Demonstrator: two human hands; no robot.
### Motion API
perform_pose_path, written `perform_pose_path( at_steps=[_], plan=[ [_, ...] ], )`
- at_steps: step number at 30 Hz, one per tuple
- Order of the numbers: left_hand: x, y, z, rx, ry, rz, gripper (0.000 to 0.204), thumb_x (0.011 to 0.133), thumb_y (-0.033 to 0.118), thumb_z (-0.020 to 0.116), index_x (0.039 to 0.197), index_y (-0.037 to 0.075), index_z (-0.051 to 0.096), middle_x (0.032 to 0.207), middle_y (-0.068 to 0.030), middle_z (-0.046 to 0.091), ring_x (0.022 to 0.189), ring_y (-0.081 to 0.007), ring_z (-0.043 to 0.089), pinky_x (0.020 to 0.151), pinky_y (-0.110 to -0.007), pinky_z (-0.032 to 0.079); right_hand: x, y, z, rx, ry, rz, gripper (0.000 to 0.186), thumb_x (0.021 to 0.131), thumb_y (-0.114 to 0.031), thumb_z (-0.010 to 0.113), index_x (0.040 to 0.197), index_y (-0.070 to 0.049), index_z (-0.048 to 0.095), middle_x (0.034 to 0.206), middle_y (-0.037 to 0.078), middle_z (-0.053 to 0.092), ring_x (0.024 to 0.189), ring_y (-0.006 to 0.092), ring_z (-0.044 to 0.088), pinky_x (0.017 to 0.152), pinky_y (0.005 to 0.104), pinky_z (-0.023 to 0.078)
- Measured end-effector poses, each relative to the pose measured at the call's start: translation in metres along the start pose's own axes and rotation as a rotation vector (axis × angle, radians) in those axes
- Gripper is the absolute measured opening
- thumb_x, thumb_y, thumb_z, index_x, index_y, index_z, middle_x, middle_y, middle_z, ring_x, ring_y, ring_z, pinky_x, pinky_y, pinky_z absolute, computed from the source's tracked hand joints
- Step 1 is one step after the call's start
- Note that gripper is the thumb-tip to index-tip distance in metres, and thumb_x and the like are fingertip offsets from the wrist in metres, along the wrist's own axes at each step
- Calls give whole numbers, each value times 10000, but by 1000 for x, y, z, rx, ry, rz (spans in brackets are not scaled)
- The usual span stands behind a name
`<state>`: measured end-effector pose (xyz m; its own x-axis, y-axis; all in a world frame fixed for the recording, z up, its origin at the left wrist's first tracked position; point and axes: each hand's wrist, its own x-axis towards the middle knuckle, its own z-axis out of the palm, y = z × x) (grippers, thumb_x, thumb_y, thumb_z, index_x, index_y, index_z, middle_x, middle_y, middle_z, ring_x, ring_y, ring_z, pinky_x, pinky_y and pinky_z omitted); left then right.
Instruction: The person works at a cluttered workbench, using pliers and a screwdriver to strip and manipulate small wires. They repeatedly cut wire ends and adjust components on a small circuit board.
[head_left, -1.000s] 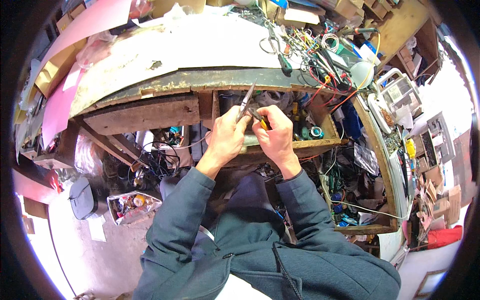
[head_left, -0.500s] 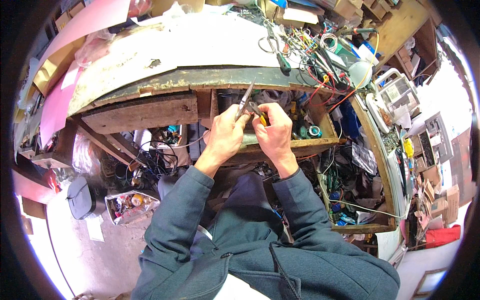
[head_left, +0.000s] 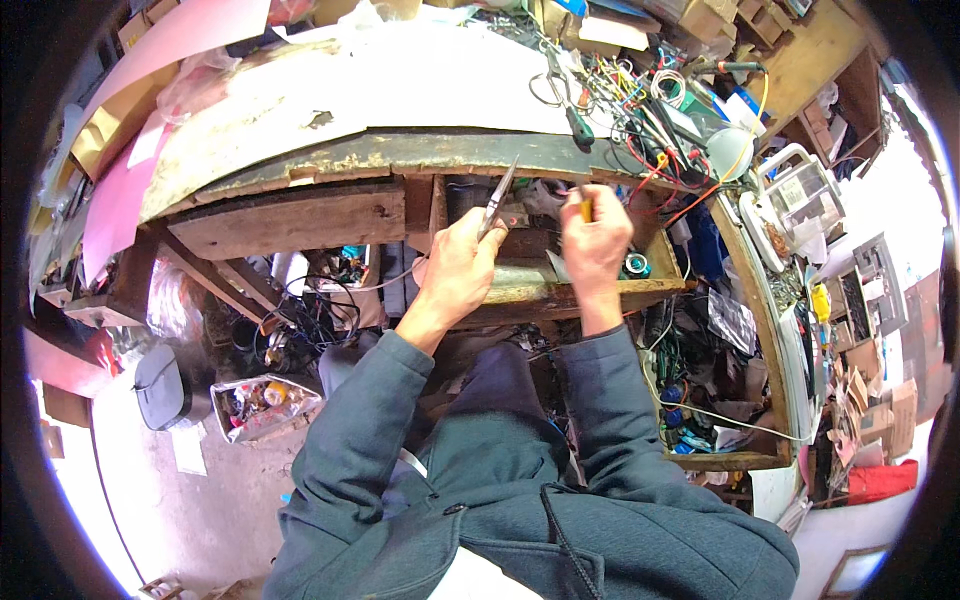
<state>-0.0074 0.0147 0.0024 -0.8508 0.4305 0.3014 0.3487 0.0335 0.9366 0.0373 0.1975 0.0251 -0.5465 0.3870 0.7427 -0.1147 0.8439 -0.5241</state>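
My left hand (head_left: 460, 265) is closed round a slim metal tool (head_left: 498, 200) with a long tapering point, which sticks up and to the right past my thumb. The tool's handles are hidden in my palm, so its exact kind does not show. To the right and apart from it, my right hand (head_left: 597, 240) is a little blurred and wrapped round yellow-handled pliers (head_left: 587, 208); their jaws barely show. Both hands are above an open wooden drawer (head_left: 560, 303) holding a jumble of small parts, among them a teal round piece (head_left: 636, 265).
A worktop (head_left: 400, 85) covered with white sheet lies beyond the drawer. Scissors (head_left: 570, 110) and tangled wires (head_left: 630, 90) lie on its right side. Another parts-filled drawer (head_left: 735, 460) stands at right. A box of scraps (head_left: 265, 410) and a dark bin (head_left: 160, 390) are on the floor at left.
My right hand has moved right, away from the left, carrying the yellow-handled pliers from beside the pointed tool. My left hand keeps its grip and has hardly shifted.
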Motion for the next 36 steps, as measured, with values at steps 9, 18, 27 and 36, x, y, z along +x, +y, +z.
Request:
perform_pose_path(
  at_steps=[9,18,27,36],
  plan=[
    [10,-30,3,-144,-18,161,96,962,129,617,944,35,622,700,7,546,633,-88,497,563,-296,414,-23,-79,-18,508,-484,-9,42,881,1,683,921,-4,669,816,10,655,715,64,563,637,226,463],
    [7,-16,-2,-117,-18,-44,162,969,169,603,970,10,636,689,-71,597,646,-141,570,606,-333,473,-4,-71,-7,412,-337,-185,258,733,138,541,931,27,664,914,135,709,840,204,694,777,323,557],
    [3,-9,-3,25,-37,28,157,970,154,614,958,-2,613,710,-63,555,676,-129,527,626,-329,451,12,-11,-17,149,-777,-183,253,869,-5,699,1120,3,667,1017,144,696,918,264,691,815,331,533],
    [3,-7,-1,72,-66,65,147,938,112,606,946,-26,557,799,-278,619,774,-477,617,654,-500,464,22,-11,-20,140,-803,-343,208,828,-47,759,993,26,655,871,126,641,766,230,634,691,330,500]
  ],
)
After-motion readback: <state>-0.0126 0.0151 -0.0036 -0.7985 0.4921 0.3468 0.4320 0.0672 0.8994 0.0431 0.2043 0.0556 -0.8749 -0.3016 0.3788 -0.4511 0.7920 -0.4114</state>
